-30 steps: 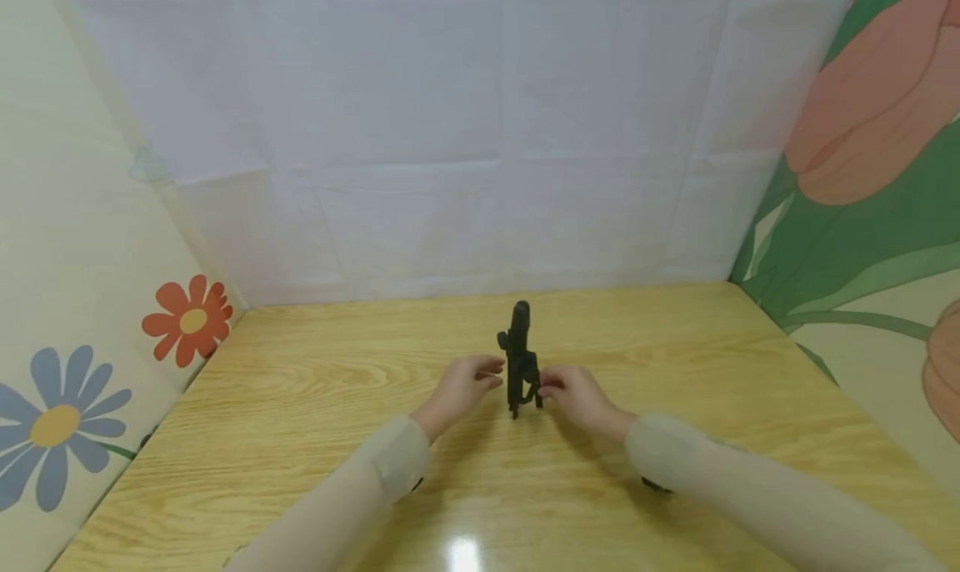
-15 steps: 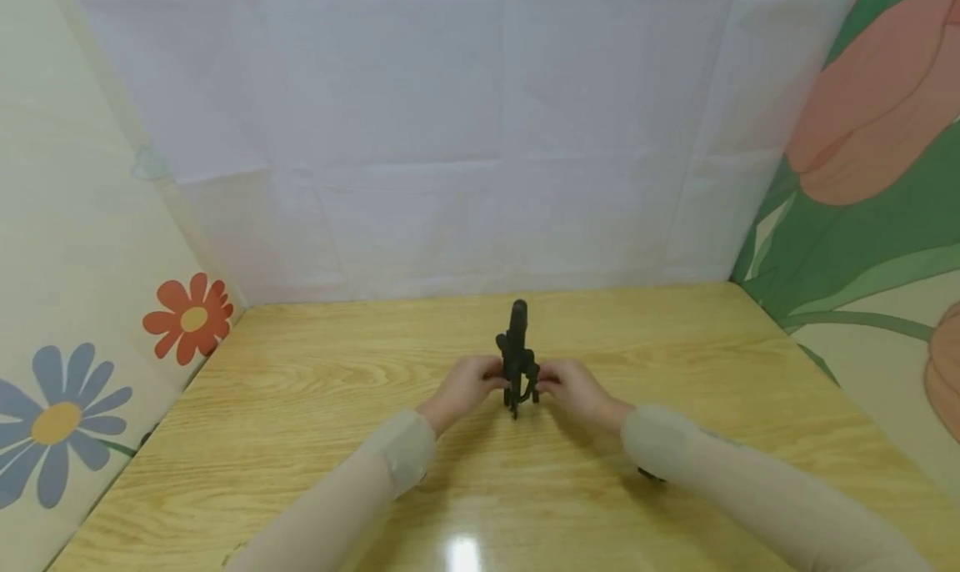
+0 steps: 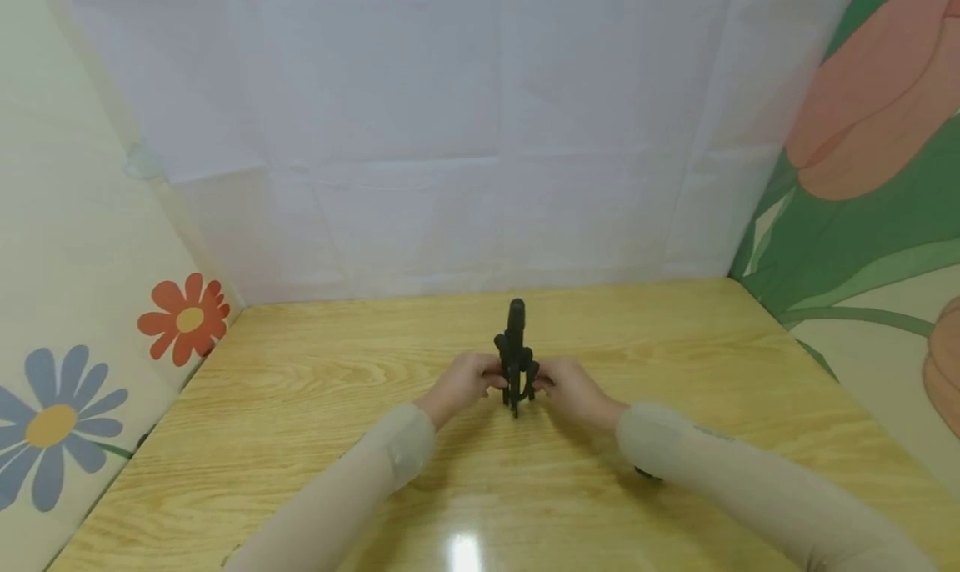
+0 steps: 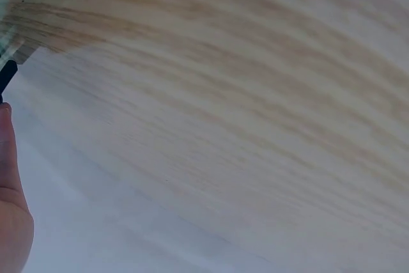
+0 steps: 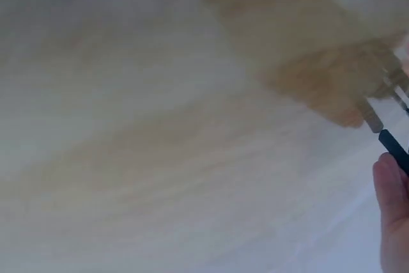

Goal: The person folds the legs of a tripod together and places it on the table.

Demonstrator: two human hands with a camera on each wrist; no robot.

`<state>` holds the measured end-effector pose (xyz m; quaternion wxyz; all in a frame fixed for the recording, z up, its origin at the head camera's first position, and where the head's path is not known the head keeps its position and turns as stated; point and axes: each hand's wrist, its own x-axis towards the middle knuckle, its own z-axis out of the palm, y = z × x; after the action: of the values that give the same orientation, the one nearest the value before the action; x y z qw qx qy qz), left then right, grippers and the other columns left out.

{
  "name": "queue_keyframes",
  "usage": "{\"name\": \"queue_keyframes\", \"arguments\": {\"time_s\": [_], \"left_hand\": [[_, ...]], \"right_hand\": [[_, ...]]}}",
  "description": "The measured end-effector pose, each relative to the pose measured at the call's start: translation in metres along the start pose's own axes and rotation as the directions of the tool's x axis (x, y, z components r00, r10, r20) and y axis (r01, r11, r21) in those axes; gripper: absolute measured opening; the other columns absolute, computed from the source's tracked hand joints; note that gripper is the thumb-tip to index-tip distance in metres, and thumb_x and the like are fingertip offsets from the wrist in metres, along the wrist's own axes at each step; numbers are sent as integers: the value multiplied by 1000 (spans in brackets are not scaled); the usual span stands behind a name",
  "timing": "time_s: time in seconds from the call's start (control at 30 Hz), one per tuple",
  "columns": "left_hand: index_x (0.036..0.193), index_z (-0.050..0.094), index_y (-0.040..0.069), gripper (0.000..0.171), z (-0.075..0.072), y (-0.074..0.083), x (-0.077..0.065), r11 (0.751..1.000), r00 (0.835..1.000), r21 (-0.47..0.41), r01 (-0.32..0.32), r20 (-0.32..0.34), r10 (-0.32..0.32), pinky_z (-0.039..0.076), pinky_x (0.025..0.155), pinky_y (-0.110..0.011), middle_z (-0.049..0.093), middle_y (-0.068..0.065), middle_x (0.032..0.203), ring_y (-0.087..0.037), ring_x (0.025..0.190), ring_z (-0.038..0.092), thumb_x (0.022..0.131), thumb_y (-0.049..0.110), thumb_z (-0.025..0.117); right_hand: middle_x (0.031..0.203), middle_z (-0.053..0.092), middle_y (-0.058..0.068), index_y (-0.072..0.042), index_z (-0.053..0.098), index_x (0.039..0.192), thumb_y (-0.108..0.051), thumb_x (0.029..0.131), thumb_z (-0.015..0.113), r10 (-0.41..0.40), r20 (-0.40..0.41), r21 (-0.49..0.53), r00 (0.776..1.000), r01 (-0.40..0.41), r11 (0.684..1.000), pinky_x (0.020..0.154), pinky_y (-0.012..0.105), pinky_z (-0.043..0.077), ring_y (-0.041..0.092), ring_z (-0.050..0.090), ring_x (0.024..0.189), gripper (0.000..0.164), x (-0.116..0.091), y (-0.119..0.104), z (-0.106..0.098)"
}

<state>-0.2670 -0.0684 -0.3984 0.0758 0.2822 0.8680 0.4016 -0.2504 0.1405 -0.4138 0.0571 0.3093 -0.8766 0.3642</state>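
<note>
Fingers [image 3: 491,363] of left hand [image 3: 465,383] and right hand [image 3: 573,388] pinch a black object [image 3: 515,343], rounded end topmost, long axis vertical in view.

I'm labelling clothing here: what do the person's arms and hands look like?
Left sleeve and right sleeve are long and pale beige; the right has a faint dark mark, too small to read. The left hand and right hand are bare.

In the head view, the left arm [image 3: 348,484] reaches in from seven o'clock toward one, the right arm [image 3: 750,472] from five toward ten. The left hand [image 3: 463,385] and right hand [image 3: 574,391] face each other, near together, fingers bent and pinching.
</note>
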Motion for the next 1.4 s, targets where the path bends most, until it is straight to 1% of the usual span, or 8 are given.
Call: {"name": "queue_keyframes", "arguments": {"time_s": [0.17, 0.4, 0.47, 0.63, 0.8, 1.0, 1.1, 1.4], "left_hand": [[107, 72, -1, 18, -1, -1, 3, 1000, 1000, 5, 0, 4, 0, 56, 66, -31, 72, -13, 102, -28, 95, 68, 91, 1, 63], [109, 72, -1, 19, -2, -1, 4, 1000, 1000, -4, 19, 1, -19, 56, 65, -32, 72, -12, 102, -28, 94, 67, 92, 1, 63], [106, 72, -1, 18, -2, -1, 3, 1000, 1000, 7, 14, -6, -14, 55, 63, -30, 72, -12, 100, -25, 91, 67, 91, 1, 63], [101, 73, -1, 14, 0, 1, 1, 999, 999, 45, -25, -24, 27, 51, 57, -25, 73, -11, 95, -15, 77, 63, 89, 1, 66], [102, 73, -1, 15, 2, 3, 0, 997, 998, 69, -47, -43, 50, 50, 56, -23, 72, -11, 97, -13, 74, 60, 89, -1, 65], [106, 73, 0, 18, 3, 3, -2, 996, 999, 87, -34, -30, 36, 50, 60, -24, 72, -11, 100, -13, 78, 61, 90, -1, 64], [105, 73, -1, 17, 3, 4, -2, 994, 998, 98, -51, -33, 55, 50, 60, -24, 72, -11, 99, -13, 77, 61, 90, -2, 64], [103, 73, -2, 16, 3, 3, -2, 994, 997, 96, -58, -45, 62, 49, 57, -23, 72, -11, 97, -13, 73, 58, 90, -1, 65]], "right_hand": [[94, 71, 16, 5, 68, 103, 4, 92, 61, -61, 21, -67, 998, 63, 996, 77, 32, 57, 27, 70, 89, 13, 0, 2, 0], [87, 71, 15, 6, 68, 101, 7, 90, 62, -112, -38, -107, 993, 108, 988, 69, 29, 56, 25, 70, 80, 13, 2, 4, 7], [88, 71, 15, 6, 68, 101, 8, 89, 62, -86, -45, -90, 995, 82, 993, 71, 31, 57, 25, 70, 82, 13, 1, 2, 8], [99, 71, 17, 5, 69, 106, 6, 92, 60, 31, -24, 27, 999, -30, 999, 81, 38, 56, 28, 68, 95, 17, -1, -3, 7], [101, 72, 14, 2, 71, 103, 2, 92, 62, 99, -15, 81, 995, -98, 992, 84, 40, 54, 26, 68, 97, 15, -2, -6, 6], [93, 73, 12, 2, 73, 96, 1, 91, 65, 108, -38, 77, 993, -104, 992, 77, 36, 56, 22, 68, 88, 10, 0, -6, 7], [91, 73, 11, 2, 73, 95, 0, 91, 65, 114, -42, 79, 993, -111, 991, 75, 35, 56, 21, 68, 86, 9, 0, -7, 8], [94, 72, 13, 3, 72, 101, 5, 89, 64, 87, -51, 88, 995, -82, 993, 76, 35, 56, 20, 67, 87, 14, 1, -10, 12]]}}
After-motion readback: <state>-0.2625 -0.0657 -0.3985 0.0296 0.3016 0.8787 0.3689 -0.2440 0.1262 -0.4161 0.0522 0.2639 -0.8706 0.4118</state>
